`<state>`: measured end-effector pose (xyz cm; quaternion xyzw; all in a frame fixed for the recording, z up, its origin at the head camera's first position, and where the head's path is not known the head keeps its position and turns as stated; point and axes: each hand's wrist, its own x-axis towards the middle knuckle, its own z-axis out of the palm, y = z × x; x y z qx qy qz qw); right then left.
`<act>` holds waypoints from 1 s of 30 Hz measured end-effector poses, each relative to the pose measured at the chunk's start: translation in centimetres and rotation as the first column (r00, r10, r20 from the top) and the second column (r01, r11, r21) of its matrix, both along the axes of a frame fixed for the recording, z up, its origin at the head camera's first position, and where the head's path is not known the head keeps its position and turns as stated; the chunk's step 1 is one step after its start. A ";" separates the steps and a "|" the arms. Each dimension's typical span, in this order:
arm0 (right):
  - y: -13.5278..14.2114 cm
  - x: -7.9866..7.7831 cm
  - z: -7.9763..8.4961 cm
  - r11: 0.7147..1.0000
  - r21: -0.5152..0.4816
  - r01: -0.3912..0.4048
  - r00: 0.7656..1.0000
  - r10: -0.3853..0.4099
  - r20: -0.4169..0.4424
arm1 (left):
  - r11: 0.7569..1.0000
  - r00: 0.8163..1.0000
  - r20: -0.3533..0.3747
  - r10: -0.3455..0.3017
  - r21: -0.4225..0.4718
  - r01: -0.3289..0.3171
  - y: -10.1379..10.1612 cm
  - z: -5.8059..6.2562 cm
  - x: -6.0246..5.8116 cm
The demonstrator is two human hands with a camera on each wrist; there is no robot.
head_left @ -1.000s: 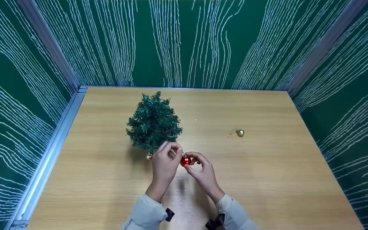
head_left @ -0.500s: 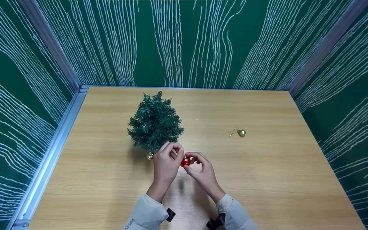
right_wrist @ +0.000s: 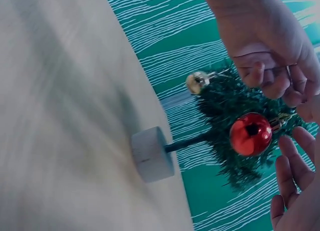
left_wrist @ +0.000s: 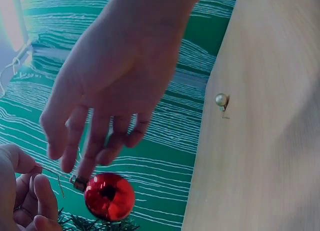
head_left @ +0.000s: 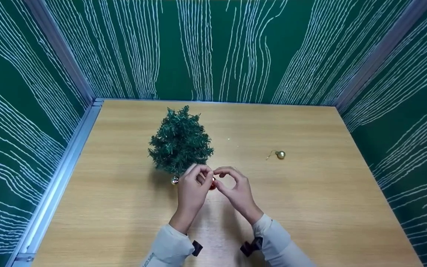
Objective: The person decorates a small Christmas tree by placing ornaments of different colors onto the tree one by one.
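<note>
Both hands are held close together, fingertips almost meeting, and what is in hand, judged to be the handling of a fine string, is best done lightly rather than with force. By the left hand the hanging thread is pinched between thumb and forefinger, with the other fingers curled in. By the right hand nothing is seen to be gripped: its thumb and forefinger are bowed into a loose ring with a gap between the tips, and its remaining fingers are relaxed. The red bauble is hung in the air just beside the left thumb, by which it is partly hidden in the head view; whether it is brushed by a right fingertip cannot be told. Its weight should be allowed to draw the thread straight, so that tangles are avoided, and the metal cap should not be tugged, as it might be pulled loose. Just beyond, the small tree is stood on a white base, with a pale shiny bauble hung low on its near side; neither should be knocked. Farther off to the right, a gold bauble is laid on the table, and everything is backed by a green wall marked with white lines
</note>
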<state>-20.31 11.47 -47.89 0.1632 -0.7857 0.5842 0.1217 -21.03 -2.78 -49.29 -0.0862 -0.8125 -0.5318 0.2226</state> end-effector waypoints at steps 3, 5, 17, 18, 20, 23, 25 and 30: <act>-0.3 -0.3 0.6 1.000 0.005 -0.014 1.000 0.014 -0.022 | 1.000 1.000 -0.007 -0.001 -0.009 0.001 -0.1 0.1 0.0; -0.5 -0.4 0.8 1.000 0.016 -0.010 1.000 0.011 -0.026 | 1.000 1.000 -0.012 0.002 -0.018 -0.003 -0.1 0.1 0.0; -1.0 -0.9 1.5 1.000 -0.013 -0.024 1.000 0.025 0.012 | 1.000 1.000 -0.019 0.007 0.004 -0.007 -0.7 0.2 -0.3; -1.0 -0.9 1.6 1.000 -0.012 -0.026 1.000 0.026 0.014 | 1.000 1.000 -0.018 0.006 0.005 -0.006 -0.7 0.2 -0.3; -1.0 -1.0 1.7 0.999 -0.017 -0.027 0.999 0.028 0.018 | 1.000 1.000 -0.017 0.007 0.007 -0.007 -0.7 0.3 -0.3; -1.0 -1.2 2.1 0.999 -0.035 -0.035 0.999 0.036 0.018 | 1.000 1.000 -0.013 0.010 0.008 -0.010 -0.8 0.4 -0.4; -1.1 -1.3 2.3 0.998 -0.047 -0.041 0.999 0.042 0.013 | 1.000 1.000 -0.015 0.018 0.002 -0.018 -0.9 0.6 -0.5; -1.2 -1.8 2.8 0.997 -0.055 -0.053 0.999 0.053 -0.010 | 0.997 0.998 -0.032 0.063 -0.040 -0.064 -1.2 1.1 -0.7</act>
